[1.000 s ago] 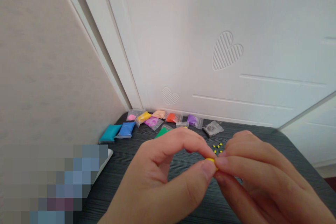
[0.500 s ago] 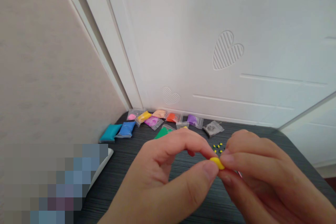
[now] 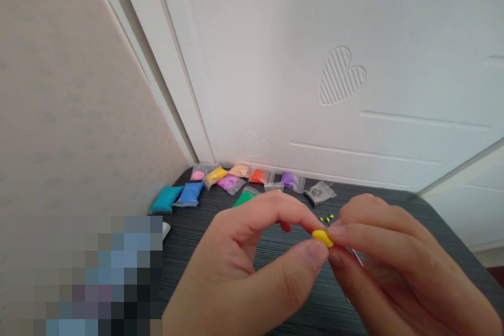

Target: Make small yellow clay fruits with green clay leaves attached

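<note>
Both hands meet low in the picture over a dark table (image 3: 244,220). My left hand (image 3: 252,268) and my right hand (image 3: 389,268) pinch one small lump of yellow clay (image 3: 323,238) between thumb and fingertips. Something thin and pink (image 3: 357,257) shows under the right fingers; I cannot make out what it is. Just behind the fingers several tiny yellow clay bits (image 3: 326,218) lie on the table.
Along the table's far edge lie small bags of coloured clay: teal (image 3: 165,199), blue (image 3: 190,194), yellow (image 3: 216,175), pink (image 3: 229,183), orange (image 3: 258,176), purple (image 3: 290,180), green (image 3: 244,198), grey (image 3: 319,192). A white door (image 3: 334,79) stands behind; a beige wall (image 3: 71,115) on the left.
The yellow lump has come further out from between the fingertips and sits slightly higher. Both hands have kept their place and their pinch.
</note>
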`<state>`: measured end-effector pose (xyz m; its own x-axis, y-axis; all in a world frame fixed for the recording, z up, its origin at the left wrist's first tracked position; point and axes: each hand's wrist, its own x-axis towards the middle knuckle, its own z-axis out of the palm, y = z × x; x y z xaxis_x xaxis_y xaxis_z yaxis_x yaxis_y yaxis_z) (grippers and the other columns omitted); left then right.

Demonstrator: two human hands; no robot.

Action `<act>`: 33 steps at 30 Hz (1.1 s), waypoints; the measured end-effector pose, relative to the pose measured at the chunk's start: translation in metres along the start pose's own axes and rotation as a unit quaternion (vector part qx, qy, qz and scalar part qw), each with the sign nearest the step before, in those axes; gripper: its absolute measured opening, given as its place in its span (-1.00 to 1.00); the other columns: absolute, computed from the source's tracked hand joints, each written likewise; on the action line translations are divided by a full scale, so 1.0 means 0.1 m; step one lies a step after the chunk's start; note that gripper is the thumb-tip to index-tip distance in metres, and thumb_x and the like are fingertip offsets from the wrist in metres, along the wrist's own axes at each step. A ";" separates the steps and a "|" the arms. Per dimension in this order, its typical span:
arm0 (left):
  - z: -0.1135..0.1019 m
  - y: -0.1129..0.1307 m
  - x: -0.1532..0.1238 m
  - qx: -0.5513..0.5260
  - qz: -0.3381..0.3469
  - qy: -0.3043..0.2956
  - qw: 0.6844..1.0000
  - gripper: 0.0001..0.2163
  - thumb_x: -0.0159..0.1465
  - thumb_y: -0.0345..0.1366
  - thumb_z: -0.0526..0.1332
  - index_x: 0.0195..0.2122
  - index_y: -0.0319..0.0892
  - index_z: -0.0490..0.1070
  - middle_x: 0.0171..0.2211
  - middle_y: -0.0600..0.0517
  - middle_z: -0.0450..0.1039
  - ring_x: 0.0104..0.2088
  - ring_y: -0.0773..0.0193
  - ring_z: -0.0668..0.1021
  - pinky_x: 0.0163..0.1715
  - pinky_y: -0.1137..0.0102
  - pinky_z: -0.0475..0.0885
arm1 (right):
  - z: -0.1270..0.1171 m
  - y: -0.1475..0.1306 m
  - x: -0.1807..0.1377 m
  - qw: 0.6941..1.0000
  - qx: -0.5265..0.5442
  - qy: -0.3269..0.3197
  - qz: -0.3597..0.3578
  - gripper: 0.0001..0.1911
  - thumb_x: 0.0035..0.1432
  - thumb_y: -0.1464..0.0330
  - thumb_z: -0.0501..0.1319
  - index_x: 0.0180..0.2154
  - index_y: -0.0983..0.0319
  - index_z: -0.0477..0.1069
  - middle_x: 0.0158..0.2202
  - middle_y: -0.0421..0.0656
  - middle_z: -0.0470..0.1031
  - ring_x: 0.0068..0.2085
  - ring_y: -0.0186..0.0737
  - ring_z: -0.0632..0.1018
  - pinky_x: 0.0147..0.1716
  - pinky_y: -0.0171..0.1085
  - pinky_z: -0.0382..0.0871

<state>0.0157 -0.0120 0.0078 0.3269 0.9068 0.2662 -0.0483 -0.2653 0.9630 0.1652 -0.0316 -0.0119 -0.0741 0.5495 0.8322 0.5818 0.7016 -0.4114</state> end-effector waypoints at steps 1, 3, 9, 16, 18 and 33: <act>0.00 0.00 0.00 -0.001 0.001 -0.010 1.000 -0.95 0.07 -0.40 0.22 -0.44 -0.13 0.45 -0.44 0.10 0.47 -0.37 0.30 0.48 -0.32 0.45 0.38 | 0.00 0.00 0.00 1.000 -0.001 0.000 -0.003 -0.80 -0.02 0.40 0.27 -0.28 0.13 0.39 -0.40 -0.26 0.46 -0.36 -0.37 0.48 -0.46 -0.36 0.40; -0.01 0.00 0.00 -0.005 0.002 -0.007 1.000 -0.94 0.07 -0.42 0.21 -0.45 -0.14 0.45 -0.45 0.10 0.47 -0.38 0.31 0.48 -0.33 0.45 0.38 | -0.01 0.00 0.00 1.000 -0.003 -0.004 -0.012 -0.80 -0.02 0.40 0.27 -0.27 0.14 0.39 -0.40 -0.26 0.46 -0.35 -0.37 0.48 -0.45 -0.36 0.40; 0.04 0.01 0.00 -0.006 -0.010 0.035 0.999 -0.92 0.06 -0.44 0.21 -0.48 -0.14 0.45 -0.47 0.11 0.48 -0.42 0.33 0.48 -0.35 0.46 0.37 | -0.02 0.04 0.00 1.000 -0.008 -0.014 -0.017 -0.75 -0.02 0.40 0.27 -0.22 0.14 0.37 -0.38 -0.25 0.46 -0.35 -0.36 0.48 -0.44 -0.35 0.40; 0.05 0.00 0.00 -0.006 -0.023 0.038 0.999 -0.94 0.06 -0.43 0.21 -0.47 -0.14 0.44 -0.46 0.10 0.47 -0.40 0.30 0.49 -0.35 0.44 0.37 | -0.02 0.03 -0.02 1.000 -0.006 -0.020 -0.011 -0.75 -0.02 0.40 0.27 -0.23 0.13 0.38 -0.39 -0.25 0.45 -0.35 -0.35 0.48 -0.43 -0.35 0.40; 0.04 0.00 0.01 -0.010 -0.015 0.034 0.999 -0.94 0.05 -0.42 0.22 -0.47 -0.14 0.45 -0.45 0.10 0.48 -0.40 0.31 0.49 -0.35 0.45 0.37 | -0.02 0.03 -0.02 1.000 -0.006 -0.016 -0.015 -0.76 -0.02 0.40 0.27 -0.23 0.13 0.38 -0.39 -0.24 0.45 -0.35 -0.36 0.48 -0.44 -0.36 0.40; -0.01 -0.05 0.00 0.007 -0.033 0.010 0.999 -0.97 0.10 -0.35 0.21 -0.44 -0.14 0.43 -0.44 0.08 0.45 -0.36 0.28 0.47 -0.31 0.41 0.36 | -0.01 0.03 -0.02 0.999 -0.012 -0.024 -0.019 -0.72 -0.06 0.41 0.30 -0.23 0.13 0.38 -0.38 -0.24 0.44 -0.34 -0.34 0.48 -0.43 -0.34 0.40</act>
<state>0.0152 -0.0107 0.0029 0.3106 0.9288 0.2022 -0.0129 -0.2086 0.9779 0.1679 -0.0310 -0.0140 -0.1338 0.5442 0.8282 0.5974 0.7111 -0.3707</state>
